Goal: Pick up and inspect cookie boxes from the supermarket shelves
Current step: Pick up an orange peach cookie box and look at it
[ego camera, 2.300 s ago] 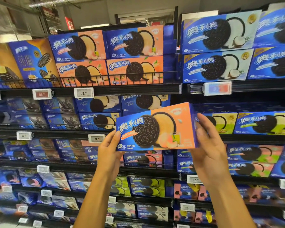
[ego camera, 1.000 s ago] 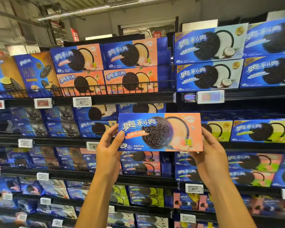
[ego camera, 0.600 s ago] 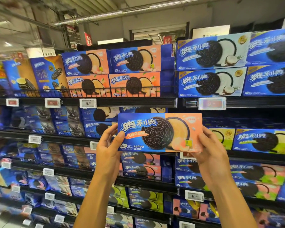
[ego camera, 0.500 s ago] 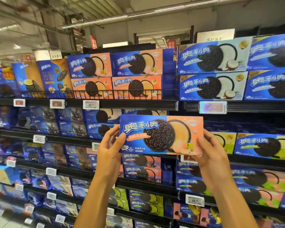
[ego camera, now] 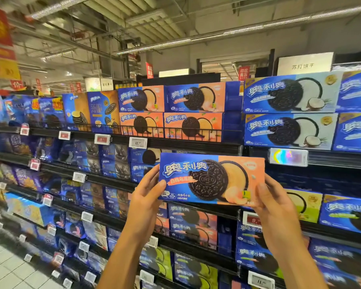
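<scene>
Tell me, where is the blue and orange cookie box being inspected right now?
In the head view, the blue and orange cardboard cookie box is centre-right, held between the left hand and right hand, in front of the shelves, below the white price tag.

The blue-and-orange rectangular cardboard cookie box (ego camera: 212,179) has a smooth, lightly glossy printed face. The blue-and-white cardboard coconut boxes (ego camera: 290,94) show the same satin sheen. The black metal shelves (ego camera: 196,146) look matt, with a thin black wire rail (ego camera: 175,130). The white plastic price tags (ego camera: 138,142) are smooth; the pale floor tiles (ego camera: 4,268) are faintly shiny
</scene>
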A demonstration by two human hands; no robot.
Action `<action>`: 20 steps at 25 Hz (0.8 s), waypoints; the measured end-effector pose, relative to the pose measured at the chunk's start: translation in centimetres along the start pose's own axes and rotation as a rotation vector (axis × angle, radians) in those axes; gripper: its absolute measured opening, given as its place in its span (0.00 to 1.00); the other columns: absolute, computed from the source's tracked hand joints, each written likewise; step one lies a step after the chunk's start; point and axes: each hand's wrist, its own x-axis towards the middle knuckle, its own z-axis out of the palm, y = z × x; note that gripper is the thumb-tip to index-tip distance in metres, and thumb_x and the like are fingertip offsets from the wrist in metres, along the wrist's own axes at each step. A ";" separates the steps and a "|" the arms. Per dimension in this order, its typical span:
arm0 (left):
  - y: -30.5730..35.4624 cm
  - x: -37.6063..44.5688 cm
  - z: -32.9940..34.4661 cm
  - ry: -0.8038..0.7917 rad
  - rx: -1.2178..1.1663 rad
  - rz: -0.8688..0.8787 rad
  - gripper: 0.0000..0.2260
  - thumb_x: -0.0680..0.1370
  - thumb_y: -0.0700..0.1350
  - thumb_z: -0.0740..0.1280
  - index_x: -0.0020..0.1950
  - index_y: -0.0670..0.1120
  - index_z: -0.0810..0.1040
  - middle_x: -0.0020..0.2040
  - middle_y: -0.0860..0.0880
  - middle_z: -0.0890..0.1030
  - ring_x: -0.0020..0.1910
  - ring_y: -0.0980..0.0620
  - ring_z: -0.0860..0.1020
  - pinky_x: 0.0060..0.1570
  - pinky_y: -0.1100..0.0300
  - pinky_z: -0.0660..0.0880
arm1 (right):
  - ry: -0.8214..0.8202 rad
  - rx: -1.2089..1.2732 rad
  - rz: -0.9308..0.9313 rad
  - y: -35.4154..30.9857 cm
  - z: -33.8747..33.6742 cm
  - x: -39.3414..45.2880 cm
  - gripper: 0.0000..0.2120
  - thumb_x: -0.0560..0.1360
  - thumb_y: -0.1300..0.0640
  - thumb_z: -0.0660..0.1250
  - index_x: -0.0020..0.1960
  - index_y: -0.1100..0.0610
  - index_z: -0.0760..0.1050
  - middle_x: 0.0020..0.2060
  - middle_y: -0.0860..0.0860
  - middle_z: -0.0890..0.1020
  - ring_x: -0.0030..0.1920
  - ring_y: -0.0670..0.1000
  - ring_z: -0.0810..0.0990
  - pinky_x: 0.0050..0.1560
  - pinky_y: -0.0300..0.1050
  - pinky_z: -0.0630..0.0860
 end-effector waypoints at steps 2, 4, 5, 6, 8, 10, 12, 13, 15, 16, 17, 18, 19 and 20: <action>0.2 0.0 -0.4 0.001 -0.001 0.011 0.16 0.74 0.42 0.69 0.61 0.53 0.80 0.62 0.50 0.82 0.58 0.51 0.82 0.46 0.59 0.80 | -0.019 -0.018 -0.005 0.1 0.3 0.1 0.17 0.72 0.51 0.67 0.61 0.49 0.79 0.57 0.49 0.86 0.57 0.49 0.84 0.52 0.38 0.81; 0.4 0.3 -0.9 -0.003 0.020 0.013 0.16 0.74 0.42 0.67 0.61 0.53 0.80 0.61 0.51 0.82 0.57 0.51 0.82 0.45 0.60 0.80 | -0.026 -0.067 -0.020 0.2 0.7 0.2 0.17 0.72 0.50 0.67 0.60 0.46 0.79 0.56 0.47 0.86 0.58 0.48 0.84 0.53 0.38 0.81; 0.6 0.5 -1.1 -0.001 0.046 0.008 0.16 0.74 0.43 0.67 0.61 0.53 0.80 0.61 0.51 0.82 0.57 0.52 0.82 0.46 0.60 0.80 | -0.026 -0.108 -0.032 0.3 1.0 0.3 0.17 0.72 0.49 0.67 0.60 0.45 0.79 0.57 0.47 0.85 0.58 0.48 0.83 0.55 0.40 0.81; 0.6 0.8 -1.3 0.002 0.079 0.004 0.17 0.74 0.44 0.67 0.62 0.54 0.79 0.61 0.53 0.82 0.58 0.53 0.82 0.47 0.61 0.80 | -0.025 -0.154 -0.051 0.3 1.2 0.3 0.17 0.72 0.48 0.67 0.60 0.43 0.79 0.58 0.47 0.85 0.60 0.47 0.82 0.58 0.42 0.79; 0.7 1.6 -1.5 0.008 0.155 -0.003 0.16 0.76 0.44 0.66 0.63 0.56 0.77 0.60 0.55 0.83 0.58 0.56 0.81 0.47 0.65 0.79 | -0.023 -0.231 -0.102 0.1 1.9 0.6 0.15 0.73 0.46 0.67 0.59 0.39 0.78 0.60 0.45 0.83 0.59 0.42 0.81 0.59 0.41 0.75; 0.6 2.7 -1.8 0.030 0.199 -0.012 0.15 0.80 0.43 0.64 0.64 0.58 0.76 0.61 0.55 0.82 0.58 0.57 0.81 0.49 0.63 0.78 | -0.016 -0.263 -0.157 0.0 2.9 1.3 0.13 0.75 0.47 0.67 0.58 0.37 0.78 0.58 0.43 0.82 0.55 0.38 0.81 0.55 0.36 0.75; 0.7 4.2 -2.2 0.062 0.217 -0.023 0.16 0.82 0.43 0.62 0.67 0.57 0.74 0.62 0.53 0.81 0.59 0.53 0.80 0.57 0.55 0.76 | 0.001 -0.273 -0.196 0.1 4.1 2.5 0.13 0.76 0.50 0.68 0.59 0.39 0.77 0.57 0.42 0.83 0.53 0.37 0.81 0.52 0.33 0.76; 0.9 5.2 -2.4 0.076 0.218 -0.020 0.16 0.82 0.43 0.62 0.69 0.55 0.73 0.62 0.51 0.81 0.60 0.51 0.80 0.60 0.51 0.75 | 0.011 -0.274 -0.210 0.3 4.8 3.2 0.13 0.77 0.51 0.69 0.60 0.41 0.78 0.56 0.42 0.83 0.53 0.38 0.82 0.52 0.33 0.77; 1.5 7.4 -2.6 0.090 0.202 0.021 0.15 0.81 0.42 0.63 0.67 0.56 0.74 0.61 0.51 0.81 0.58 0.51 0.80 0.57 0.51 0.76 | 0.027 -0.250 -0.234 0.3 6.3 4.6 0.13 0.74 0.51 0.70 0.59 0.43 0.79 0.52 0.42 0.86 0.52 0.39 0.83 0.50 0.33 0.78; 1.9 8.6 -2.6 0.088 0.192 0.060 0.15 0.81 0.42 0.64 0.65 0.56 0.75 0.60 0.53 0.81 0.56 0.52 0.81 0.54 0.53 0.77 | 0.033 -0.240 -0.251 0.1 7.0 5.5 0.12 0.73 0.49 0.70 0.56 0.42 0.80 0.49 0.40 0.86 0.51 0.39 0.83 0.49 0.32 0.78; 2.3 10.0 -2.6 0.082 0.179 0.104 0.14 0.81 0.41 0.64 0.63 0.56 0.76 0.57 0.55 0.82 0.55 0.53 0.81 0.51 0.55 0.78 | 0.045 -0.239 -0.275 0.0 7.8 6.4 0.12 0.71 0.48 0.70 0.54 0.42 0.80 0.48 0.38 0.86 0.50 0.39 0.83 0.48 0.32 0.78; 2.7 11.5 -2.5 0.081 0.167 0.142 0.13 0.80 0.41 0.65 0.62 0.55 0.76 0.54 0.57 0.83 0.54 0.54 0.81 0.49 0.57 0.79 | 0.063 -0.233 -0.296 -0.3 8.5 7.4 0.11 0.70 0.47 0.71 0.53 0.43 0.80 0.47 0.39 0.86 0.50 0.40 0.84 0.48 0.33 0.78; 3.1 13.1 -2.4 0.093 0.157 0.172 0.12 0.80 0.41 0.65 0.60 0.54 0.77 0.51 0.58 0.84 0.52 0.55 0.82 0.47 0.59 0.79 | 0.090 -0.234 -0.313 -0.4 9.3 8.6 0.10 0.70 0.46 0.71 0.51 0.44 0.81 0.48 0.40 0.86 0.51 0.41 0.84 0.49 0.34 0.79; 3.4 14.7 -2.3 0.108 0.150 0.193 0.11 0.80 0.40 0.66 0.58 0.53 0.77 0.48 0.59 0.85 0.50 0.56 0.82 0.45 0.61 0.79 | 0.114 -0.231 -0.325 -0.6 10.0 9.8 0.09 0.70 0.46 0.72 0.49 0.44 0.82 0.48 0.42 0.86 0.51 0.42 0.84 0.50 0.36 0.79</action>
